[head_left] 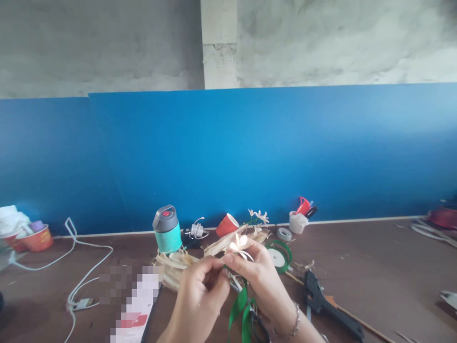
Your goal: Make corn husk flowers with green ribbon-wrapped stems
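Note:
A pale cream flower (239,244) with several narrow petals stands up between the fingers of my right hand (262,271), which is closed on it. Close beside it, my left hand (204,290) is closed, its thumb and fingertips pinched near the flower's base; what they grip is too small to make out. Green ribbon (238,307) hangs below my hands, over dark-handled scissors (260,328). Dry husks (174,267) lie behind my hands, and a green ribbon spool (277,256) lies just beyond my right hand.
A teal flask (168,231), an orange paper cup (227,225) and a white cup (298,222) with tools stand near the blue panel (228,157). At right lies a black glue gun (326,302) beside a thin stick. White cables (76,286) and red tubs (37,239) are at left.

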The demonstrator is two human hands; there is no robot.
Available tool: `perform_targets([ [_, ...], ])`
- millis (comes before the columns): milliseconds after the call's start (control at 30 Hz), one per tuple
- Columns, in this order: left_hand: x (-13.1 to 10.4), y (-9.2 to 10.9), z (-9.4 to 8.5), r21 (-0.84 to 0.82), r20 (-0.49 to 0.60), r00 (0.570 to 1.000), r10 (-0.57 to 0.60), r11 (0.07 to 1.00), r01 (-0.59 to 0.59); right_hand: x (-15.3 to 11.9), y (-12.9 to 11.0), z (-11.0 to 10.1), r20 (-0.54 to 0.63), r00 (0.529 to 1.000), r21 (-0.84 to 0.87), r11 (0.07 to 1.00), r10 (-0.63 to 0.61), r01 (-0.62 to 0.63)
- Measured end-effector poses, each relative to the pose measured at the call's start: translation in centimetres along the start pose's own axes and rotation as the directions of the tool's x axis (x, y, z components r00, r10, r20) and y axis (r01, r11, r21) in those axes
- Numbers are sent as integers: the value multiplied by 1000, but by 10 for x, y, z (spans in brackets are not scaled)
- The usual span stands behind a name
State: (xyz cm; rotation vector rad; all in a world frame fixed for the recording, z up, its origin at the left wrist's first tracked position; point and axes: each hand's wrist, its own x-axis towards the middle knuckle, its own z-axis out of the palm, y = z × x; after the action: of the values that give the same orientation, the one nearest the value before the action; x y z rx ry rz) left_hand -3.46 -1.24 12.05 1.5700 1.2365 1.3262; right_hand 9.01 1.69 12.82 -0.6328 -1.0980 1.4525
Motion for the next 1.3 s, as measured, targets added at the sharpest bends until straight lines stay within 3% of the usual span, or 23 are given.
perform_targets([
  [133, 3, 9, -3, -200, 102, 986, -131, 968, 149, 0, -7, -6, 152, 979, -13, 991, 137, -136],
  [267, 5, 12, -5, -238, 121, 985, -124, 960, 150, 1, -4, -8, 184, 978, 41, 993, 98, -108],
  [433, 3, 8, -3, -105, 61, 996, -58, 992, 64, 3, 2, -6, 102, 995, -55, 998, -14, 20],
  [633, -1, -2, -1, 167, -82, 990, 117, 981, -102, 4, 12, -3, -38, 992, -217, 970, -119, 108],
  [733, -1, -3, -2, 195, -75, 986, 147, 972, -130, 5, 10, -3, -6, 994, -230, 968, -105, 101],
  [1033, 2, 3, -1, -28, -23, 1000, -19, 999, 19, 0, -5, -5, 36, 998, -375, 925, -45, 55],
  [1300, 3, 4, -3, -138, -75, 996, -38, 990, 27, 1, -6, -5, 49, 996, -442, 892, -81, 94],
])
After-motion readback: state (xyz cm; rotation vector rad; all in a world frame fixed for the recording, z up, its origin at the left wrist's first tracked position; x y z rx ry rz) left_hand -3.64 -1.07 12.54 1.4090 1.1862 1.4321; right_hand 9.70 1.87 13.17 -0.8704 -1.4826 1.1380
